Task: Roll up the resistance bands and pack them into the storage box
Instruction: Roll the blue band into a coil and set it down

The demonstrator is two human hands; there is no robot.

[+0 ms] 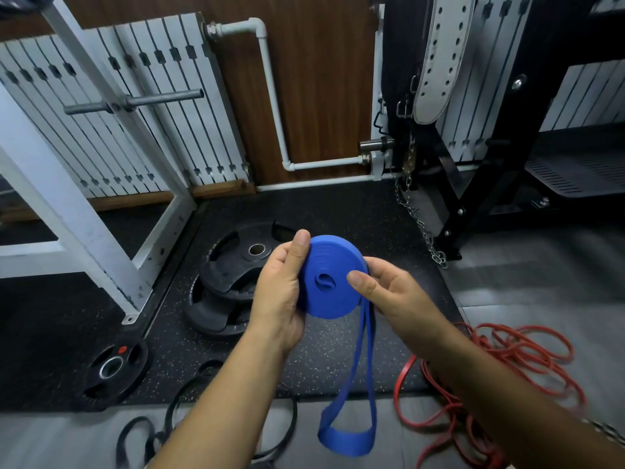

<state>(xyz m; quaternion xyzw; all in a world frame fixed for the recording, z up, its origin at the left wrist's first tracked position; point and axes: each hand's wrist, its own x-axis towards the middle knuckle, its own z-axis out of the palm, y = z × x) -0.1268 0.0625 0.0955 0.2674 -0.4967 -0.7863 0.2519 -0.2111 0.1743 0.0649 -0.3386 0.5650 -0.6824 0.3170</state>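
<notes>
here the blue band [329,279], mostly rolled into a disc, sits between the hands: the left hand [280,296] grips its 9 o'clock edge, the right hand [389,292] pinches it at 3 o'clock. a loose loop hangs toward 6 o'clock. fingers behind the roll are hidden; red bands [404,374] at 5 o'clock run off frame.

Lighting: dim, cool, diffuse indoor light, source out of view; shadows soft, deepest under the white rack frame [84,211] and around the stacked weight plates [220,289]. Glare: small highlights on the steel peg [162,98] and the plate hubs [256,249], a mild sheen on the blue band [329,282]. Optics: strong wide-angle bowing of straight lines toward the edges, corners darkened and smeared, centre sharpest, grey floor [541,265] at right soft and streaked with slight blur.
</notes>
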